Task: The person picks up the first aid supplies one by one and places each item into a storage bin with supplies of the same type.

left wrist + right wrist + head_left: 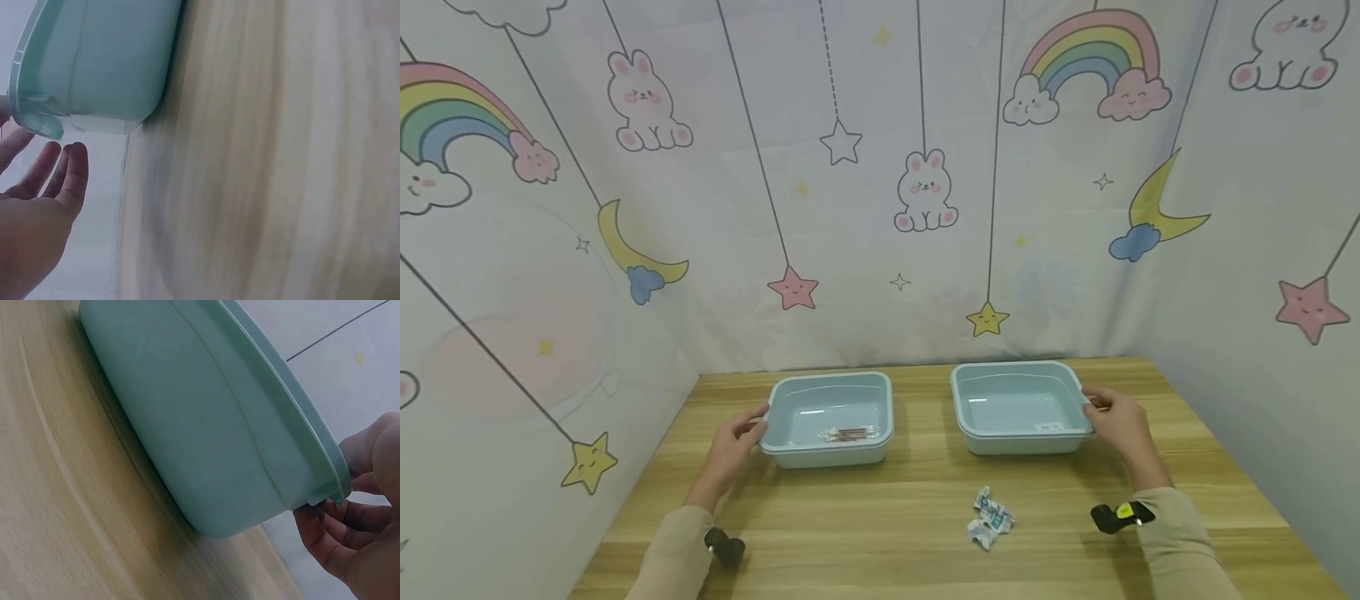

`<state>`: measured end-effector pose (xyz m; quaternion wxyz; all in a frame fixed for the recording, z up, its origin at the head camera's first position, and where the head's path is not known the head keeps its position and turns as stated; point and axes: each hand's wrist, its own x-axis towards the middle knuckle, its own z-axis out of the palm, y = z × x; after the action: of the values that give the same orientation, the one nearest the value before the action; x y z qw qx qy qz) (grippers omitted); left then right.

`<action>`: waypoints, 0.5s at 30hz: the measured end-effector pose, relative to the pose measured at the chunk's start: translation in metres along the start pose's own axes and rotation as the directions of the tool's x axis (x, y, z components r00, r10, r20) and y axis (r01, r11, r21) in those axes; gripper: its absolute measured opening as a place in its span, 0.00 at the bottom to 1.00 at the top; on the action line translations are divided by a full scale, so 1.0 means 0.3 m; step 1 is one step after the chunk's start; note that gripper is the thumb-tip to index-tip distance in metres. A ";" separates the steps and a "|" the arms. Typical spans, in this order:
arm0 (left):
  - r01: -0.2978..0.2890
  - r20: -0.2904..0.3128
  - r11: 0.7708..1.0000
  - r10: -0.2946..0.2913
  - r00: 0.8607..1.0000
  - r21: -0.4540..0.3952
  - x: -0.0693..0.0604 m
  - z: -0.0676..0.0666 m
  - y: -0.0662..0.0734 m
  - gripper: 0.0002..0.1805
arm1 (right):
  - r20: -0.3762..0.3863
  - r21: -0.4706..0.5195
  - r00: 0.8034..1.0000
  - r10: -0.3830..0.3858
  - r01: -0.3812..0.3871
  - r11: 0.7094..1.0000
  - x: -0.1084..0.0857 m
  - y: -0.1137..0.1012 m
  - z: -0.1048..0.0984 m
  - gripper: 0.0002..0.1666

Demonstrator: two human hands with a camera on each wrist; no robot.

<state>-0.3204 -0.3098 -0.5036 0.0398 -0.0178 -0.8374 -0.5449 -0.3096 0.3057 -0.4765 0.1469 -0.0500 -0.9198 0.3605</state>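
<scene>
My right grip (1122, 429) pinches the outer end rim of the right basin (1030, 445), its thumb above and fingers beneath; my left grip (730, 450) lightly pinches the left basin (831, 457), left of the right basin, other fingertips loose. Both long axes run sideways, each basin lying inward of its nearer hand. Two basins, one bundle of thin sticks (850, 434) in the left one, and crumpled wrapping (995, 515), pieces uncountable, on the tabletop (850, 542) before the right basin.
</scene>
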 end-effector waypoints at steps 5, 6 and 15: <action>-0.026 -0.015 1.000 0.025 1.000 -0.001 -0.003 -0.005 0.021 0.26 | -0.005 -0.003 1.000 -0.006 0.006 1.000 -0.005 -0.006 -0.004 0.22; -0.037 -0.019 0.999 0.037 0.999 0.001 -0.003 -0.006 0.026 0.26 | -0.003 -0.002 1.000 -0.004 0.004 1.000 -0.006 -0.007 -0.004 0.22; -0.166 -0.037 0.986 0.166 0.985 0.018 -0.016 0.008 0.101 0.23 | -0.014 0.002 1.000 -0.007 0.007 1.000 -0.006 -0.011 0.000 0.22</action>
<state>-0.3136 -0.2954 -0.4774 0.1012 -0.0770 -0.8360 -0.5338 -0.3078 0.3030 -0.4747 0.1546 -0.0494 -0.9186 0.3604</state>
